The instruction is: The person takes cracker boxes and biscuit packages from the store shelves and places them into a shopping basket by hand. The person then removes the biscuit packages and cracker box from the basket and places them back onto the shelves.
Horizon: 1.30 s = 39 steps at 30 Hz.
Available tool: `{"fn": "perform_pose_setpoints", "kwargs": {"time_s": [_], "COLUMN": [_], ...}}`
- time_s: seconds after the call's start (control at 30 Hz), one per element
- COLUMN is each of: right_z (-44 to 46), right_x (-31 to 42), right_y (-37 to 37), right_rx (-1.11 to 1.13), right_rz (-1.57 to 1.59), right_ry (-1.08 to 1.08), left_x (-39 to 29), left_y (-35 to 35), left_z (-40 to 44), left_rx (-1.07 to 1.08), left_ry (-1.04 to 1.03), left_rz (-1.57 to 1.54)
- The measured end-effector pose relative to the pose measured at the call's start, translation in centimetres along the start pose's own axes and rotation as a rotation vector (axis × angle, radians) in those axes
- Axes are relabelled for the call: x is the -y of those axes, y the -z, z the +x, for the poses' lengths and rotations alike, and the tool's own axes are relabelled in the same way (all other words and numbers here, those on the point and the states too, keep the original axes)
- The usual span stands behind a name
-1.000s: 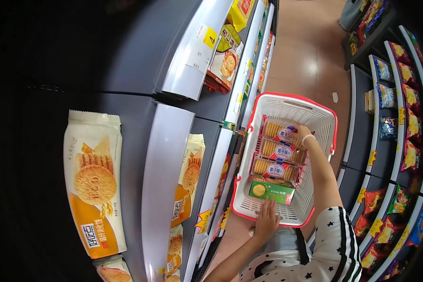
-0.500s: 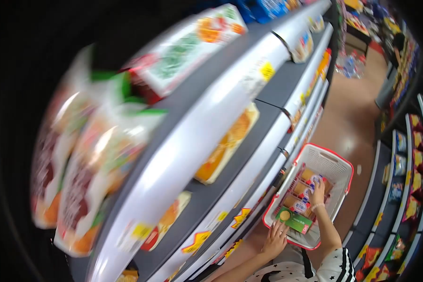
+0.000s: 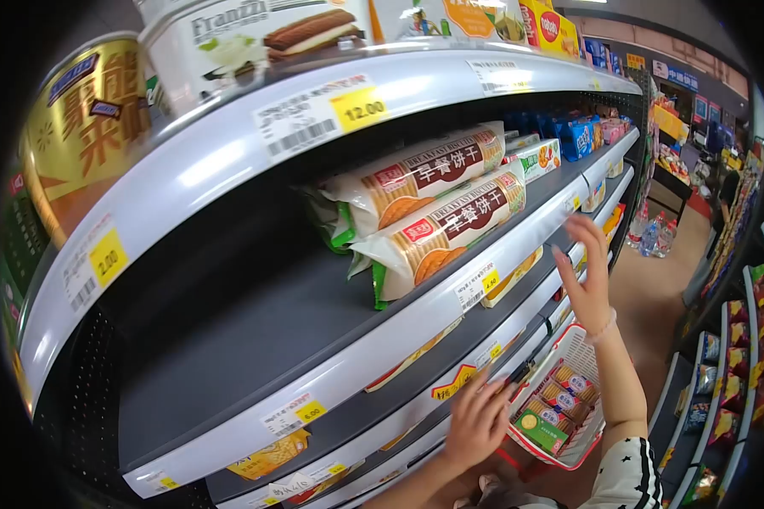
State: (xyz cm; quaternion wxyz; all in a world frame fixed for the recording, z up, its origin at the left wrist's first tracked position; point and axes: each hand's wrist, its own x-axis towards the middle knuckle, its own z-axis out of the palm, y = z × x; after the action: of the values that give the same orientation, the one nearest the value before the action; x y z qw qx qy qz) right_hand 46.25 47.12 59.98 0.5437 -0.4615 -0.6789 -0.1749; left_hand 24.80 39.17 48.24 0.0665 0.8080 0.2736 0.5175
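My right hand (image 3: 587, 270), with a bracelet at its wrist, is raised beside the shelf edge. Its thumb and fingers are apart and it is empty. Two long packs of breakfast biscuits lie on that shelf to its left: a front pack (image 3: 460, 219) and a rear pack (image 3: 433, 174). Lower down, my left hand (image 3: 481, 420) holds nothing, fingers extended, by the lower shelves and the near left side of the white basket (image 3: 579, 346) with a red rim. Inside the basket are several biscuit packs (image 3: 564, 394) and a green box (image 3: 542, 431).
A gold tin (image 3: 89, 127) and a white Franzzi box (image 3: 272, 38) stand on the shelf above. Small boxes (image 3: 539, 159) and blue packs (image 3: 577, 136) sit farther along. Snack bags (image 3: 730, 373) line the opposite shelves. Bottles (image 3: 654, 235) stand on the aisle floor.
My right hand has left the packs in the basket and risen to shelf level. My left hand has come off the green box and basket rim. The view has turned toward the shelf.
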Motion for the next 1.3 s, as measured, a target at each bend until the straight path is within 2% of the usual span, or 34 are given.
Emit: {"fn": "perform_pose_setpoints", "kwargs": {"time_s": [0.07, 0.1, 0.17, 0.23, 0.3, 0.37, 0.4, 0.43, 0.5, 0.53, 0.57, 0.63, 0.73, 0.77, 0.83, 0.9, 0.97, 1.03, 1.07, 1.1, 1.13, 1.2, 1.23, 1.3], "right_z": [2.9, 4.1, 6.3, 8.5, 10.3, 12.2, 13.3, 13.7, 14.7, 15.1, 14.8, 14.6, 14.6, 14.9, 14.9, 13.7, 12.5, 9.9, 8.1, 5.8, 3.0, -3.5, -7.3, -16.2], "right_x": [1.4, 1.5, 1.0, 0.7, 0.9, 1.4, -0.3, -0.3, -0.5, -0.8, -1.2, -0.2, 1.0, 0.1, -0.7, -1.2, -1.0, -2.4, -3.1, -4.2, -5.7, -9.3, -11.6, -15.0], "right_y": [-0.7, -1.1, -2.0, -2.4, -2.7, -2.6, -3.2, -3.3, -3.6, -3.8, -4.6, -4.3, -3.2, -3.3, -3.7, -3.4, -0.8, 0.5, 1.4, 2.2, 2.7, 3.7, 4.4, 5.0], "right_rx": [-0.094, -0.083, -0.083, -0.032, 0.015, 0.155, 0.259, 0.266, 0.474, 0.510, 0.440, 0.361, 0.360, 0.417, 0.278, 0.176, 0.212, 0.137, 0.175, 0.215, 0.213, 0.203, 0.203, 0.115], "right_rz": [0.123, 0.119, 0.318, 0.354, 0.395, 0.671, 0.649, 0.659, 0.795, 0.797, 0.820, 0.728, 0.942, 0.923, 0.885, 0.826, 0.902, 0.847, 0.893, 0.935, 1.046, 1.139, 1.123, 1.222], "right_ry": [-0.020, -0.025, -0.081, -0.126, -0.162, -0.468, -0.514, -0.505, -0.518, -0.501, -0.434, -0.432, -0.279, -0.277, 0.082, 0.222, 0.380, 0.482, 0.455, 0.415, 0.348, 0.143, 0.014, -0.528], "left_x": [0.1, -0.3, -1.1, -1.7, -2.2, -1.7, -1.4, -1.0, -0.3, -0.2, -0.2, 0.1, 0.6, 0.5, -0.1, -0.8, -1.5, -3.4, -2.6, -2.3, -3.5, -6.9, -8.0, -9.7], "left_y": [3.8, 5.8, 8.7, 10.4, 11.6, 11.8, 11.9, 12.1, 12.3, 12.4, 12.3, 12.3, 12.8, 12.7, 12.3, 11.6, 10.1, 8.1, 5.6, 2.8, -0.9, -10.0, -12.5, -19.0], "left_z": [2.9, 4.4, 6.7, 10.0, 13.2, 15.8, 16.9, 18.1, 19.7, 19.9, 20.1, 20.3, 20.2, 20.1, 19.7, 18.9, 16.4, 11.4, 8.6, 6.3, 6.4, 7.1, 1.1, -5.8], "left_rx": [-0.136, -0.185, -0.342, -0.455, -0.522, -0.560, -0.596, -0.604, -0.245, -0.259, -0.293, -0.334, -0.372, -0.390, -0.530, -0.661, -0.823, -0.674, -0.819, -0.951, -0.902, -0.691, -0.655, -0.546], "left_ry": [-0.138, -0.199, -0.271, -0.217, -0.116, -0.036, 0.036, 0.038, 0.489, 0.496, 0.480, 0.471, 0.464, 0.462, 0.205, 0.091, 0.158, 0.028, -0.029, -0.251, -0.226, -0.395, -0.345, 0.249], "left_rz": [0.062, 0.104, 0.266, 0.471, 0.515, 0.592, 0.660, 0.672, 0.692, 0.704, 0.651, 0.625, 0.525, 0.554, 0.517, 0.541, 0.487, 0.808, 1.183, 0.598, 0.575, 0.042, -0.005, 0.018]}}
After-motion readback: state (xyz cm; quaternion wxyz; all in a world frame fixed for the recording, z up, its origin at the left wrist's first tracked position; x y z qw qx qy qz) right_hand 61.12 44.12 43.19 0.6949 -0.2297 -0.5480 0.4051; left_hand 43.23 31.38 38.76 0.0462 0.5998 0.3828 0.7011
